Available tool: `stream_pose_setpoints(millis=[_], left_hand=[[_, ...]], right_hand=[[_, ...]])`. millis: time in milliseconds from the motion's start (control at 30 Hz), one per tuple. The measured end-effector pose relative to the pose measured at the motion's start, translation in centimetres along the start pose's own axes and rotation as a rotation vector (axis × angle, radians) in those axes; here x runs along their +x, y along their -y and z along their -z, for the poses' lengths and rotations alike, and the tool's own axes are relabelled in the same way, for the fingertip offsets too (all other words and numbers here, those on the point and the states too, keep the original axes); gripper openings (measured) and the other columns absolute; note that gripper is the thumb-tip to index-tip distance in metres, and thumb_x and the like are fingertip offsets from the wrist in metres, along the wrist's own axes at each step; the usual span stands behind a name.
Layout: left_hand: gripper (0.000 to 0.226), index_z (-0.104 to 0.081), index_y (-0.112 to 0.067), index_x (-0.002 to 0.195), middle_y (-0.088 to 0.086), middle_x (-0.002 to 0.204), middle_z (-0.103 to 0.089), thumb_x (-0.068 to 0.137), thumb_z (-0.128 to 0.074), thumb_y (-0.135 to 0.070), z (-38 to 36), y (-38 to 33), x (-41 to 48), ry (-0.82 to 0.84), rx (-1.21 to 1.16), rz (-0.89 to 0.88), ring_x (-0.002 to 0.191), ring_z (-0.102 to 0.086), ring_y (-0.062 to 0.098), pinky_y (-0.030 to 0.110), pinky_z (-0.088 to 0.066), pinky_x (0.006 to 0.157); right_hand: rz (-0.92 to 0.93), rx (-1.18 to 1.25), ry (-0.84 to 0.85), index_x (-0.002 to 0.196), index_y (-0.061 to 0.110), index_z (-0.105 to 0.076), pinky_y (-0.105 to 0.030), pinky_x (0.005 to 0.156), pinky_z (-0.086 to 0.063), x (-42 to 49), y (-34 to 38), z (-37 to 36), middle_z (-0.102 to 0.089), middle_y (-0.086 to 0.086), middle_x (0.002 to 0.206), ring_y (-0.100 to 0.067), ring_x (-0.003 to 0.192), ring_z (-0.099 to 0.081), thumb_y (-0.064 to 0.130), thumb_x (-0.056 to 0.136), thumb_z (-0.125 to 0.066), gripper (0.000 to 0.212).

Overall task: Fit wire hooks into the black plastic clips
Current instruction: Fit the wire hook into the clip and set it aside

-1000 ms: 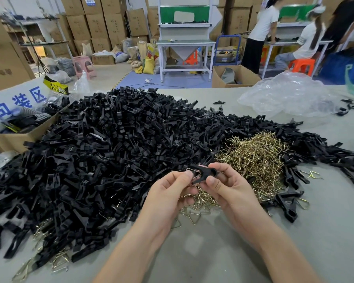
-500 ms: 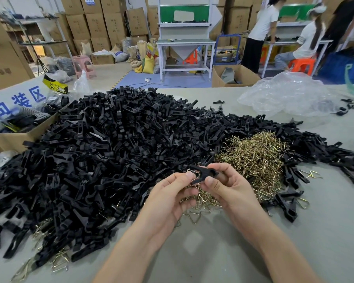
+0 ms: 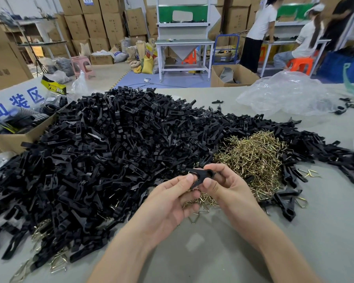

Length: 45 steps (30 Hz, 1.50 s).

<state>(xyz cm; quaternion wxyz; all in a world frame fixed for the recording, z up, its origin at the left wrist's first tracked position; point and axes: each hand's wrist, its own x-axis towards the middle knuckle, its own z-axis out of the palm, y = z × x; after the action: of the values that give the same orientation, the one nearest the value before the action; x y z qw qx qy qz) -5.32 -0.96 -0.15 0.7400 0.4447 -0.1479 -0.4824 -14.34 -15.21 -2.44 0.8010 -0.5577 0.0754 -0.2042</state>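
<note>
Forked matte-black clip [image 3: 201, 175], pinched by both left hand [image 3: 168, 203] and right hand [image 3: 228, 187] above the near middle of the bench [image 3: 213, 254]; thumbs hide its centre.

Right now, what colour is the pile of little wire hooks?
Shiny gold, like brass: the wire hooks, seen from the head view.

You hold one black clip [image 3: 200, 176]. One clip heap [image 3: 110, 150] and one wire hook heap [image 3: 253, 158] hold pieces too many to count.
</note>
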Motion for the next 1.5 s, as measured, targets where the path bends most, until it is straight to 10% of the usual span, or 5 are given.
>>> stream_pose_setpoints(millis=[733, 1067, 1500], left_hand=[[0.026, -0.061, -0.046, 0.103, -0.021, 0.097, -0.064, 0.083, -0.070, -0.031, -1.9, 4.2, 0.9, -0.280, 1.019, -0.675, 0.091, -0.060, -0.003, 0.006, -0.040, 0.079], [0.019, -0.061, -0.020, 0.101, -0.012, 0.103, -0.056, 0.091, -0.062, -0.004, -2.1, 5.4, 2.0, -0.235, 1.148, -0.777, 0.094, -0.057, -0.002, 0.007, -0.041, 0.079], [0.034, -0.057, -0.040, 0.090, -0.019, 0.095, -0.065, 0.089, -0.064, -0.007, -1.8, 5.1, 2.1, -0.295, 0.966, -0.668, 0.090, -0.062, 0.001, 0.007, -0.041, 0.074]], right_hand=[[-0.138, 0.559, -0.260, 0.099, 0.014, -0.064, -0.041, 0.092, -0.052, -0.3, -1.0, -2.8, -0.074, -0.016, 0.107, -0.026, 0.098, -0.071, 0.026, 0.102, -0.046, 0.021], [-0.155, 0.761, -0.476, 0.088, 0.020, -0.058, -0.018, 0.052, -0.054, -0.6, -1.8, -3.7, -0.077, -0.008, 0.097, -0.011, 0.067, -0.073, 0.024, 0.102, -0.046, 0.019], [-0.092, 0.751, -0.453, 0.095, 0.016, -0.060, -0.025, 0.060, -0.059, -0.4, -2.1, -3.8, -0.076, -0.014, 0.108, -0.017, 0.074, -0.075, 0.022, 0.102, -0.046, 0.017]])
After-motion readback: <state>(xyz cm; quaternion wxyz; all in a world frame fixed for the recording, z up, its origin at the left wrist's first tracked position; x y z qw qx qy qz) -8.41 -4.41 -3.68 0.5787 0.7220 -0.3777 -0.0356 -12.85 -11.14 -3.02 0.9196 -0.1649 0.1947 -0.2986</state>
